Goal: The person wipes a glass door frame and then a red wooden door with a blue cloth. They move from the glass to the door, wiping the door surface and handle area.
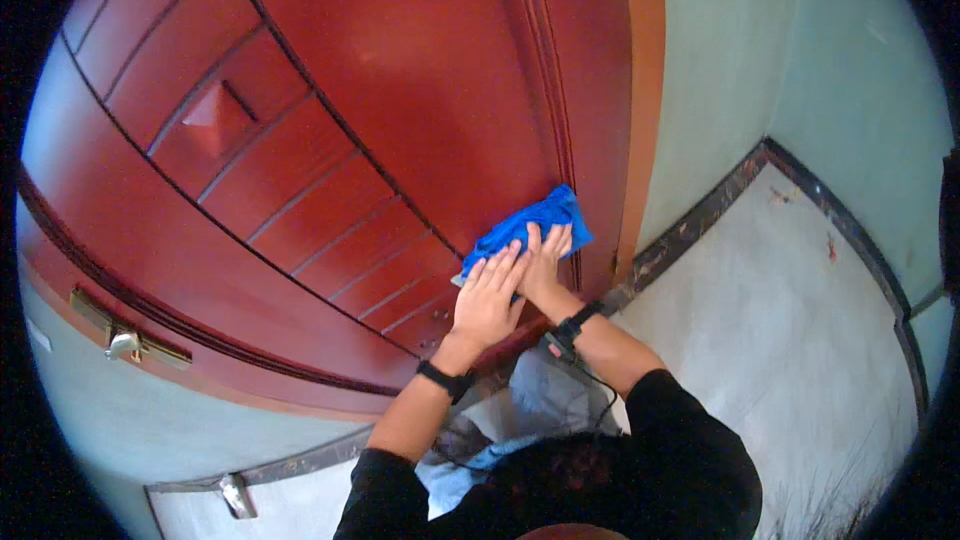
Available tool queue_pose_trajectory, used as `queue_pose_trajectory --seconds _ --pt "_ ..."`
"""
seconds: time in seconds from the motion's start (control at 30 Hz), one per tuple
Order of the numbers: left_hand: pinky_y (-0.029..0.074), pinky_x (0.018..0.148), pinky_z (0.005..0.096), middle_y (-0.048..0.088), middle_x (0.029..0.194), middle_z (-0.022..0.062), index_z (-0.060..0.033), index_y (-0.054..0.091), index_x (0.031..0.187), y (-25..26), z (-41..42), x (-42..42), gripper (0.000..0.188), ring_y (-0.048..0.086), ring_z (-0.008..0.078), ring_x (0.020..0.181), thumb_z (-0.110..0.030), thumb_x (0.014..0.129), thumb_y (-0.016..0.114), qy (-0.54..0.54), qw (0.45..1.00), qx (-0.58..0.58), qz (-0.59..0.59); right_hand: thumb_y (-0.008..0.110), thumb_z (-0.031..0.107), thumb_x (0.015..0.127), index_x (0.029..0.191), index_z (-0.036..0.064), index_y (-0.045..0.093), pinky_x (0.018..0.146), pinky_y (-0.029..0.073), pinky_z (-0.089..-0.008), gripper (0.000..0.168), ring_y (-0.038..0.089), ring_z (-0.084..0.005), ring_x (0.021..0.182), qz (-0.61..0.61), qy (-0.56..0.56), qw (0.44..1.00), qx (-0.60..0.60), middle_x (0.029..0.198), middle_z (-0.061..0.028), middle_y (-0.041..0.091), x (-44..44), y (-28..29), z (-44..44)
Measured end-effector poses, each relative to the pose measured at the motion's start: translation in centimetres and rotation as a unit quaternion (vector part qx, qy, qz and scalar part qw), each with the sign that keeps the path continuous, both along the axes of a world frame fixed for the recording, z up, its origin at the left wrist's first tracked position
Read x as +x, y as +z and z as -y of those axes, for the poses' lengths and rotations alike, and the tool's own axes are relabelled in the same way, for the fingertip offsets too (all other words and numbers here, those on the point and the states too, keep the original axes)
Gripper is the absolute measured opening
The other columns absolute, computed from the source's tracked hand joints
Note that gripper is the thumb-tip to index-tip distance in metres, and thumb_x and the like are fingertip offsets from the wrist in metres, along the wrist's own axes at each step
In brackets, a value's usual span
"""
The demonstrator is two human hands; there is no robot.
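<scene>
Both my hands press a folded blue cloth against the lower part of a red panelled door. My left hand lies on the cloth's lower left part, its fingers stretched out over it. Beside it my right hand rests on the cloth with spread fingers, and the two hands touch. The cloth reaches the raised moulding near the door's right edge. Part of the cloth is hidden under my hands. A black band sits on each wrist.
A metal lever handle on a long plate is at the door's left side. An orange-brown frame borders the door, beside pale green walls. Dark skirting edges the pale floor. A metal doorstop stands at lower left.
</scene>
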State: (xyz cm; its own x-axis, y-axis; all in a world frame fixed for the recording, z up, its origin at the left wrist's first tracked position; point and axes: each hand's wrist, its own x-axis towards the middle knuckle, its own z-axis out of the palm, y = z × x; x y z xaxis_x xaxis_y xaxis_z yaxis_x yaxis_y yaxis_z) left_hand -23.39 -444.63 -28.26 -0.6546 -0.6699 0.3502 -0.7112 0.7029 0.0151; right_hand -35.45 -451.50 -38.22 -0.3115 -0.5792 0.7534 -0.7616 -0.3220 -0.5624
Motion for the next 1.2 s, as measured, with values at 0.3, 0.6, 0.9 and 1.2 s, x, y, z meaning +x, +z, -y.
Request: queue_pose_trajectory --seconds 0.3,0.6,0.9,1.2 --pt "0.020 0.116 0.0538 0.029 0.155 0.0251 -0.0063 0.049 0.138 14.7 -1.8 1.7 0.062 0.023 0.0428 0.145 -0.014 0.080 0.070 0.010 0.981 -0.147 -0.127 0.065 0.060 0.071 0.143 0.018 0.044 0.103 0.019 -0.0634 0.087 0.023 -0.0524 0.137 -0.120 0.006 0.966 -0.228 0.144 -0.0297 0.032 -2.6 27.4 1.7" --pt "0.017 0.118 0.0527 0.026 0.156 0.0240 -0.0059 0.047 0.138 20.9 0.9 -1.3 0.063 0.021 0.0408 0.146 -0.008 0.078 0.066 0.012 0.956 -0.253 -0.147 0.065 0.050 0.080 0.141 0.027 0.049 0.106 0.018 -0.0697 0.067 0.023 -0.0446 0.141 -0.171 -0.071 0.918 -0.351 0.150 -0.0205 0.033 -6.6 50.0 3.3" --pt "0.012 0.117 0.0550 0.027 0.157 0.0221 -0.0075 0.055 0.130 18.1 1.4 -1.6 0.052 0.020 0.0408 0.147 -0.010 0.079 0.065 0.067 0.960 -0.230 -0.143 0.062 0.052 0.087 0.146 0.021 0.043 0.108 0.021 -0.0674 0.069 0.026 -0.0443 0.141 -0.052 -0.123 0.942 -0.309 0.151 -0.0236 0.032 -11.0 47.3 5.1" --pt "-0.006 0.117 0.0561 0.028 0.158 0.0188 -0.0180 0.058 0.134 6.3 3.0 -0.5 0.050 0.010 0.0429 0.149 -0.025 0.085 0.063 0.135 0.944 -0.299 -0.036 0.064 0.056 0.083 0.142 0.024 0.048 0.104 0.017 -0.0738 0.069 0.026 -0.0538 0.134 -0.052 -0.098 0.952 -0.285 0.142 -0.0278 0.034 -10.9 29.0 5.6"
